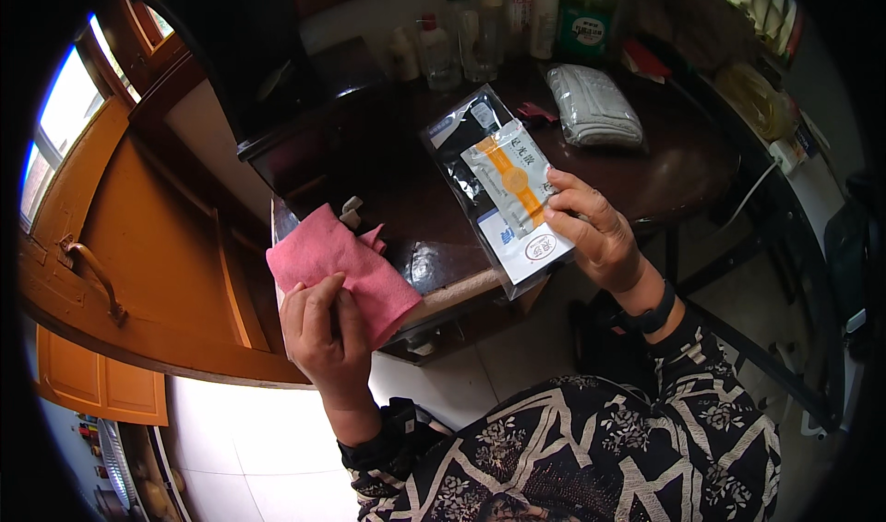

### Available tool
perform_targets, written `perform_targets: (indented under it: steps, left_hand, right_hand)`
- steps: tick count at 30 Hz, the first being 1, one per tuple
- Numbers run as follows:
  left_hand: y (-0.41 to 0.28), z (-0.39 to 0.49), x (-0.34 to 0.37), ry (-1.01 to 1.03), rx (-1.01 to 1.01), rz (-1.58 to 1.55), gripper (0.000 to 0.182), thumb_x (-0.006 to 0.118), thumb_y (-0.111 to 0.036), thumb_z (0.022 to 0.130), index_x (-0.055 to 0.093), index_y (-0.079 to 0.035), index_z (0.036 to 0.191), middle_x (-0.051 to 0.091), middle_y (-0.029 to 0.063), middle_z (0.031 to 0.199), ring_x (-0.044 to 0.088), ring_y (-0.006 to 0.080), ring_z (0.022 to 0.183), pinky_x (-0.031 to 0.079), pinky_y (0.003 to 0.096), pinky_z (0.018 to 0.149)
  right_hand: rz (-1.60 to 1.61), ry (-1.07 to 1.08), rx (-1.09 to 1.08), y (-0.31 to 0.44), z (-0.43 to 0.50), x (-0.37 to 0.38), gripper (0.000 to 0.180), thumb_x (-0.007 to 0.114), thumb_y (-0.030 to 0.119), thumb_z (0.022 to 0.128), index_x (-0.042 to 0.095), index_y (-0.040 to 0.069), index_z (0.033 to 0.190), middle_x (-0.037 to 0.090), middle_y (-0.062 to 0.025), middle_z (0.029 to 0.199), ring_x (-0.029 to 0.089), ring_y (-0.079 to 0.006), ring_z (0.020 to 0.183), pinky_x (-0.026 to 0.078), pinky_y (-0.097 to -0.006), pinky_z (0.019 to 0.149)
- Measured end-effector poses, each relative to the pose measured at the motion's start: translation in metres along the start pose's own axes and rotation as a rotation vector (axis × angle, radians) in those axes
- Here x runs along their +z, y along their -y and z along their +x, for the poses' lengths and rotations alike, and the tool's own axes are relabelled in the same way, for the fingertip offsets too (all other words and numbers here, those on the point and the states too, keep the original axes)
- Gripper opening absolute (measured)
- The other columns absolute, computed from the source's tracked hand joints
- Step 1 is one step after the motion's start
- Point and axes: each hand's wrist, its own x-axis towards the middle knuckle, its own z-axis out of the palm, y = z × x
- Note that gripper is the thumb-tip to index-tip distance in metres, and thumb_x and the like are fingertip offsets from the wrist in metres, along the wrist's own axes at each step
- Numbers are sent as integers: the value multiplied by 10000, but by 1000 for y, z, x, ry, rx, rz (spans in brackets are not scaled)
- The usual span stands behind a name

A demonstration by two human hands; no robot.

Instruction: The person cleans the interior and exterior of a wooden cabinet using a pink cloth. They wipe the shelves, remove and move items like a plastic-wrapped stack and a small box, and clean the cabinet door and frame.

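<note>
My left hand (325, 335) grips a folded pink cloth (332, 252) at the table's front left corner, fingertips on top of it. My right hand (606, 238) has its fingers on a silver foil sachet (516, 172) with an orange band and printed writing. Directly beneath the sachet is a clear plastic packet (460, 131) with a white printed card (522, 245) at its lower end. Whether my right hand also grips this packet is hidden. Its lower end reaches past the edge of the dark glossy table (401, 148).
A plastic-wrapped grey textile bundle (599, 106) lies at the back right. Several bottles stand along the wall, among them a green one (585, 27). Small white pieces (351, 212) lie beyond the cloth. An open wooden door (159, 245) with a handle is at left, a black metal frame (754, 356) at right.
</note>
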Motion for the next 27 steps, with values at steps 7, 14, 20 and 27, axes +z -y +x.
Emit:
perform_targets:
  steps: [7,14,20,27]
  left_hand:
    - [3,-2,1,-16,13,-4,140,699,-12,880,751,-37,1007,709,116,909,677,329,934,509,451,999]
    - [5,-2,1,-12,0,-48,147,712,-26,866,750,-41,1007,679,112,884,662,316,909,516,433,949]
    - [-1,4,-14,157,64,-11,284,808,-224,828,756,-71,1062,667,102,975,626,305,945,483,421,903]
    - [1,10,-33,314,15,-25,335,868,-247,726,717,-92,982,637,63,947,611,301,918,464,427,842]
  right_hand:
    - [88,72,74,-5,7,-12,352,779,-100,764,674,33,1073,638,-124,1203,631,-388,1286,613,-416,997]
    - [75,228,67,-49,17,-33,326,698,-108,827,718,41,1117,668,-147,1250,633,-378,1285,569,-424,1046]
    - [-264,534,155,-52,38,-59,353,644,-51,861,716,48,1192,637,-164,1349,597,-348,1292,513,-383,1074]
    - [-35,708,1,-27,127,-21,359,681,17,869,676,-5,1227,655,-176,1305,634,-378,1193,535,-414,1010]
